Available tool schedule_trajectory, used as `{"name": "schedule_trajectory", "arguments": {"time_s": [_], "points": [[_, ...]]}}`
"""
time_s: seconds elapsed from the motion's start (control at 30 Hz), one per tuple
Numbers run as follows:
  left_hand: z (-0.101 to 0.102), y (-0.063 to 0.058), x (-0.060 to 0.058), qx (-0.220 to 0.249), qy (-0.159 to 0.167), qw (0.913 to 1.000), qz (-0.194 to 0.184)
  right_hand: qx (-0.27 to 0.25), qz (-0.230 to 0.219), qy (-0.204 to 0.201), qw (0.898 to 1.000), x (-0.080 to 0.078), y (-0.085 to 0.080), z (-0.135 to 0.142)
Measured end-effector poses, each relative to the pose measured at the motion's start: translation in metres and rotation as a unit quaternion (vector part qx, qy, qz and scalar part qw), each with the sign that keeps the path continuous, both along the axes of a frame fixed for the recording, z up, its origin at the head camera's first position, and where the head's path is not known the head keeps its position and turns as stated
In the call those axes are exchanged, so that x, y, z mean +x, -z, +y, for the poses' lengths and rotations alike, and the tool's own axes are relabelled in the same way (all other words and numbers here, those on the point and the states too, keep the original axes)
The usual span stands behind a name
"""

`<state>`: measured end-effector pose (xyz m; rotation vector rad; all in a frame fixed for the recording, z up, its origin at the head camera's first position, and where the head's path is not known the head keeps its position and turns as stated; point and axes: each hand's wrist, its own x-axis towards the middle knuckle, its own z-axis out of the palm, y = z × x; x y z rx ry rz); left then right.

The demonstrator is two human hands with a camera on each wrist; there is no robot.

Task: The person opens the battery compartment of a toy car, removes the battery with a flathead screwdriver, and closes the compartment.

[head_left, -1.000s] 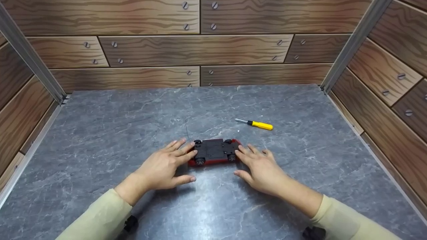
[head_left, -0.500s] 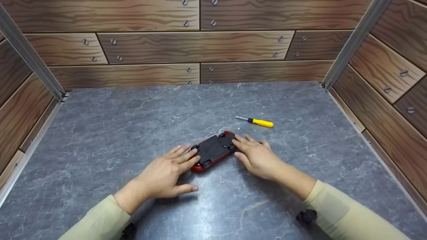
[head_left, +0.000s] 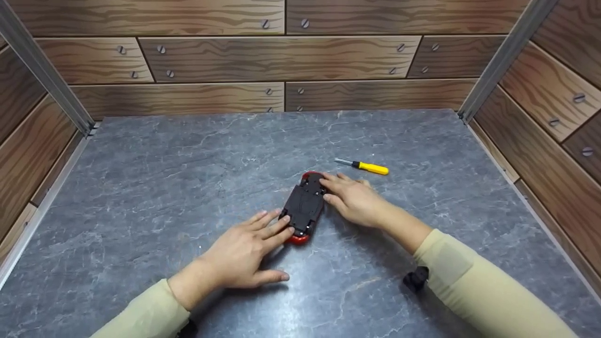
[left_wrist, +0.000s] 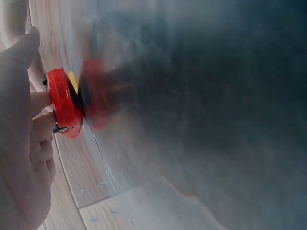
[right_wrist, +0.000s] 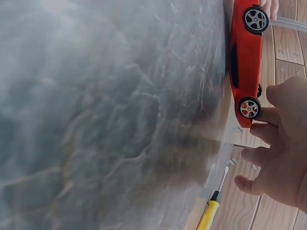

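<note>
A red toy car [head_left: 303, 205] lies upside down on the table, its black underside facing up and its length slanting away from me. My left hand [head_left: 242, 256] rests straight fingertips on the near end of the underside, thumb spread out to the side. At the far end, on the right, the fingertips of my right hand [head_left: 356, 199] touch the car, its fingers extended. In the right wrist view the car [right_wrist: 247, 62] shows its red side and spoked wheels. The left wrist view shows the red end of the car [left_wrist: 64, 103] beside the fingers.
A screwdriver [head_left: 373, 168] with a yellow handle lies beyond my right hand, its metal tip pointing left. The grey marbled table [head_left: 155, 178] is bounded by wood-patterned walls [head_left: 211, 56] at the back and sides.
The toy car has turned counterclockwise on the table, from lying crosswise to pointing mostly away from me. My right hand moved forward and left with its far end; my left stayed at the near end.
</note>
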<state>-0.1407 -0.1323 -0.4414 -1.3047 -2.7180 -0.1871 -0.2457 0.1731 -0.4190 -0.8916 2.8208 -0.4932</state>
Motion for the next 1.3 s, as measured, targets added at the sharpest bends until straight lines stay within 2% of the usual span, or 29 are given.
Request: {"name": "schedule_trajectory", "arguments": {"time_s": [0.4,1.03,1.3], "points": [[0.014,0.002,0.007,-0.001,0.023,0.9988,0.044,0.001,-0.012,-0.014,1.000,-0.017,-0.005,-0.016],[0.027,0.004,0.011,-0.016,0.012,0.9985,0.051,-0.011,-0.006,-0.028,1.000,-0.025,0.001,-0.023],[0.028,0.003,0.011,0.016,0.010,0.9990,0.042,-0.046,0.004,-0.037,0.998,-0.024,0.004,-0.022]]}}
